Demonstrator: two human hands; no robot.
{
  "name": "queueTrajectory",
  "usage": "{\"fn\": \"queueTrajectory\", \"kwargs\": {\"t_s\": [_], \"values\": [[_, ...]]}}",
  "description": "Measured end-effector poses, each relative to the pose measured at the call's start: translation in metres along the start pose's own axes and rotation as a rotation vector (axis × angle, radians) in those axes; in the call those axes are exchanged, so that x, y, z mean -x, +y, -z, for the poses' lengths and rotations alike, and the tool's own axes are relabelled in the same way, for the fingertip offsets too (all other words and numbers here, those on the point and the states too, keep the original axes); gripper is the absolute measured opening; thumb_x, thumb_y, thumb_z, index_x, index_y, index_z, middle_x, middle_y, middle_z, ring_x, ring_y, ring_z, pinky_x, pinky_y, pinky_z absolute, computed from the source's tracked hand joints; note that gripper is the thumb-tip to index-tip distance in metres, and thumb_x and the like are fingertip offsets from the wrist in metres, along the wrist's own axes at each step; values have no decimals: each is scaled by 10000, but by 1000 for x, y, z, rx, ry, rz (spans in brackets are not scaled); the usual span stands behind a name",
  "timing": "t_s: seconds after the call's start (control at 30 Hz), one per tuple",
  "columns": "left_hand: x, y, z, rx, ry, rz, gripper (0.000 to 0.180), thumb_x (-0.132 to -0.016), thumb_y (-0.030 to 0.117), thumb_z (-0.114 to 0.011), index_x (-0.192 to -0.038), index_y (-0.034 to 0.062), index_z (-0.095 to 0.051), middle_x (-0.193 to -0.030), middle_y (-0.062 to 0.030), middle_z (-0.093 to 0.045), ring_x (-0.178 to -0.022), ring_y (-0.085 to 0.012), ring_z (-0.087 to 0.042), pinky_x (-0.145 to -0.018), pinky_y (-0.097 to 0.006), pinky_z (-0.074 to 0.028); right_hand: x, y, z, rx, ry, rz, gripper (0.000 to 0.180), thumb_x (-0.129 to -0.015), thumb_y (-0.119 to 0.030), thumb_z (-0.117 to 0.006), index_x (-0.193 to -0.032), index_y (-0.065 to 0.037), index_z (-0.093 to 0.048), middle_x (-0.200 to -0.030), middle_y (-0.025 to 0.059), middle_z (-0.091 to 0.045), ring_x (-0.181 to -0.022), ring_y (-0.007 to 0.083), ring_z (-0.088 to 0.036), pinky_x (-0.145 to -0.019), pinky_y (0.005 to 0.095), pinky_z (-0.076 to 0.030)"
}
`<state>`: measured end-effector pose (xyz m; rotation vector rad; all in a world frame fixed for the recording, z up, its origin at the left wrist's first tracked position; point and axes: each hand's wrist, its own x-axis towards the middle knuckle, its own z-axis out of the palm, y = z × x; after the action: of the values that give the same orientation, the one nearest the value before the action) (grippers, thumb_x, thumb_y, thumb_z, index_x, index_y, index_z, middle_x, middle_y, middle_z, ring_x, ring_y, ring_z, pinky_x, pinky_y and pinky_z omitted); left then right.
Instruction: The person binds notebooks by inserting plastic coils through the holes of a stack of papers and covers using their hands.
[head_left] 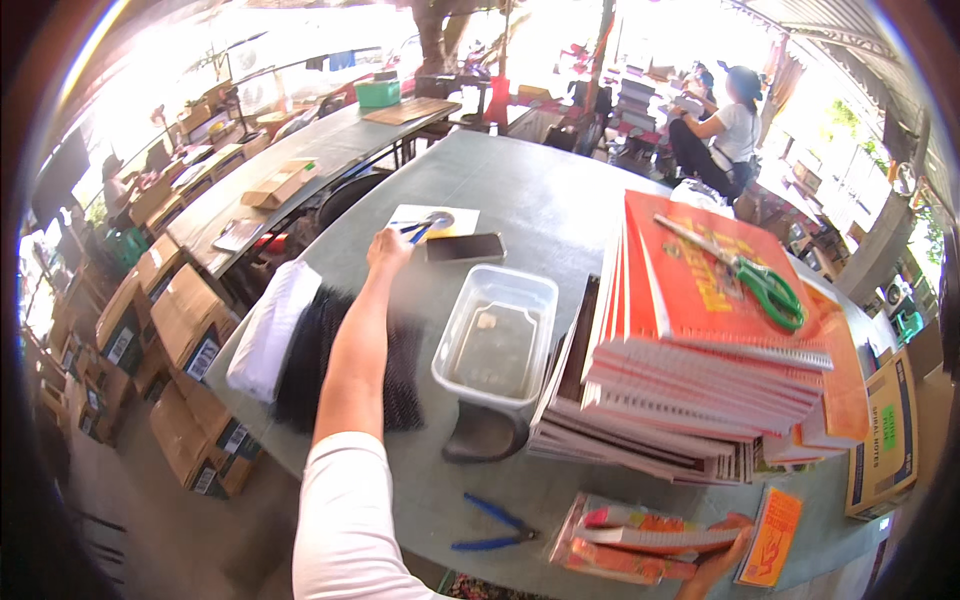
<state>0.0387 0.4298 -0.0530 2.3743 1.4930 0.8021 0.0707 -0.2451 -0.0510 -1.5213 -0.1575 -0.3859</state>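
Left hand (388,247) reached to blue pliers (418,229) at eleven o'clock, grip unclear; right hand (722,558) fingers grasped notebooks (640,537) at five.

An open-sided notebook-binding workshop under a metal roof: stacks of orange spiral notebooks (700,380) crowd a grey worktable (540,200), cardboard cartons (180,320) line the floor, and another person (725,135) sits working among piled books in daylight
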Motion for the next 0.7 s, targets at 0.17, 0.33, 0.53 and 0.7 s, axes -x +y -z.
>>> {"fn": "queueTrajectory", "kwargs": {"t_s": [0.17,0.33,0.53,0.7], "values": [[-18,-15,-40,-49,12,221,240,-786,149,-526,-949,18,-644,-1026,-195,-625,-958,-342,-613,-827,-423,-495,0,19,13,-69,106,-175,419,-856,-454,-485,-917,-42,-533,-751,78,-534,-671,204,-532,-575,326,-457],[-27,-46,-56,-88,24,227,241,-765,98,-524,-961,20,-640,-1006,-205,-627,-958,-344,-607,-827,-412,-495,5,25,12,-105,53,-155,432,-860,-478,-472,-912,-51,-513,-733,71,-522,-631,191,-512,-545,313,-438],[-34,-15,-40,-6,-2,0,221,-753,38,-476,-906,-1,-631,-941,-229,-631,-901,-382,-609,-803,-429,-494,9,-16,12,-44,142,-359,420,-813,-474,-535,-917,-67,-560,-813,73,-554,-750,205,-542,-618,329,-445],[36,29,84,709,8,-128,186,-809,89,-563,-975,37,-629,-749,-19,-613,-601,-80,-547,-508,-235,-460,0,9,6,123,13,33,394,-872,-412,-435,-879,-40,-563,-717,11,-472,-669,125,-467,-608,262,-388]]}}
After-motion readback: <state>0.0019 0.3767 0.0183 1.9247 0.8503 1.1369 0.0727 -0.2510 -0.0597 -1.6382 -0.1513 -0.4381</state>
